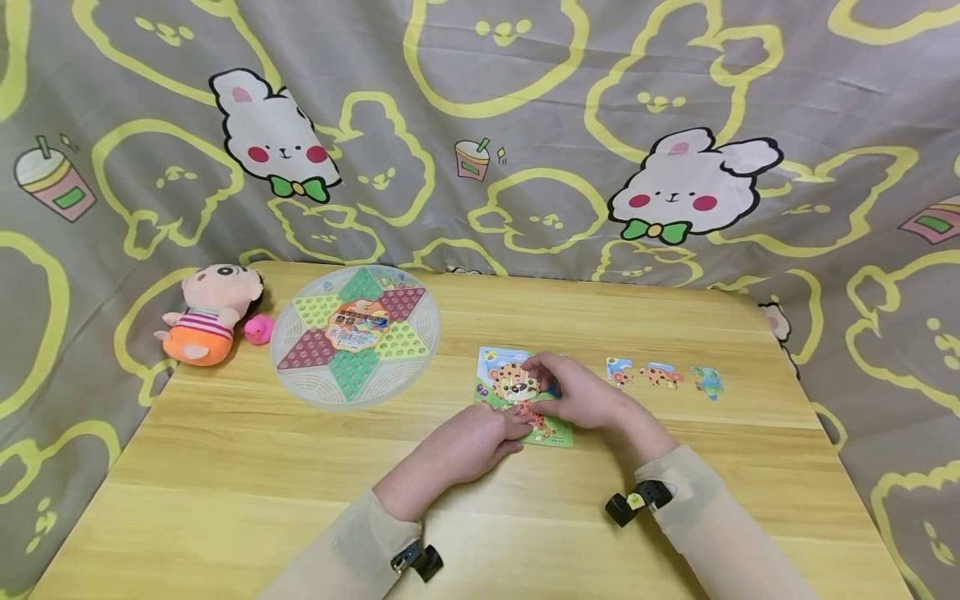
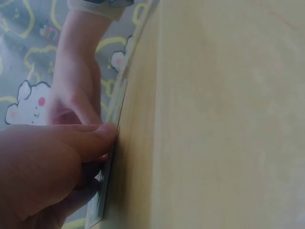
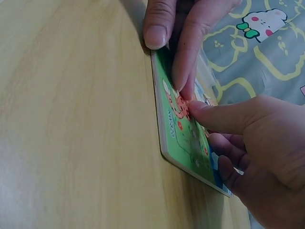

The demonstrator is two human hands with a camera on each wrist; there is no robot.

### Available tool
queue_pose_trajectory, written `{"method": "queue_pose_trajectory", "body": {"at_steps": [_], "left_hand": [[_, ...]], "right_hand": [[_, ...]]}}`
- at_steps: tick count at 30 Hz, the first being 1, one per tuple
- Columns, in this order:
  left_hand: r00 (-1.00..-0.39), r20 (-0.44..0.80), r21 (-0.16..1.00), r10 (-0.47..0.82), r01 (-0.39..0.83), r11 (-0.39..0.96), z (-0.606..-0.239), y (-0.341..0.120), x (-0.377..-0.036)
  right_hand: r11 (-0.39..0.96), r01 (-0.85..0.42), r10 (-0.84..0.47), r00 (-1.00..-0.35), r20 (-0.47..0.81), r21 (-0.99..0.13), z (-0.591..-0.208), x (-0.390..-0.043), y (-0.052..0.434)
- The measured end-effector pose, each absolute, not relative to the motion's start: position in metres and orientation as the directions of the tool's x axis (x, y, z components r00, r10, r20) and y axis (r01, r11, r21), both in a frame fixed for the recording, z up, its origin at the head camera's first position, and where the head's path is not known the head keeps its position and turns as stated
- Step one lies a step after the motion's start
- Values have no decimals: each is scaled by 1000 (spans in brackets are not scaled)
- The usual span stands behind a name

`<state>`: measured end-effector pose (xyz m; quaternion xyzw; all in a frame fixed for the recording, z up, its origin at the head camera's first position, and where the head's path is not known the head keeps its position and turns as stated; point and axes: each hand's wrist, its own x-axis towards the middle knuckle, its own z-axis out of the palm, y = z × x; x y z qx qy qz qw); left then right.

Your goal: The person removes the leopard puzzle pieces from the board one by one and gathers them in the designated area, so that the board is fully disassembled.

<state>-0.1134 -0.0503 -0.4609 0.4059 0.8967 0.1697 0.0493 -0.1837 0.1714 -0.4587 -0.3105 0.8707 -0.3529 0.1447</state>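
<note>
A leopard jigsaw puzzle [image 1: 558, 435] in a flat board lies on the table, green along its near edge. My left hand [image 1: 474, 440] lies at its near left side, fingers stretched onto the picture. In the right wrist view, the left thumb [image 3: 156, 36] is at the board's edge. Over the board's right side is my right hand [image 1: 581, 393], thumb and fingers bent and touching the surface around the leopard's head; whether a piece is pinched there is hidden. Right of it lie three loose puzzle pieces [image 1: 619, 372], [image 1: 662, 375], [image 1: 708, 382].
A round Chinese checkers board [image 1: 356, 375] with a coloured star lies left of the puzzle. Beyond it, at the table's left edge, are a plush doll [image 1: 201, 342] and a small pink toy duck [image 1: 258, 328]. A patterned curtain [image 1: 525, 100] hangs behind the wooden table [image 1: 262, 492].
</note>
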Motion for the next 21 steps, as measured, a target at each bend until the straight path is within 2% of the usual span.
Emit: {"method": "queue_pose_trajectory", "body": {"at_steps": [8,21], "left_hand": [[-665,67,257,744,732,631,-459,-51,-111],[-668,113,277,736,732,622,-462,-49,-112]], "right_hand": [[561,-451,-644,-765,-23,-694,-460,-184,172],[592,-486,-633,-774,2,-643,-453,-185,165]]}}
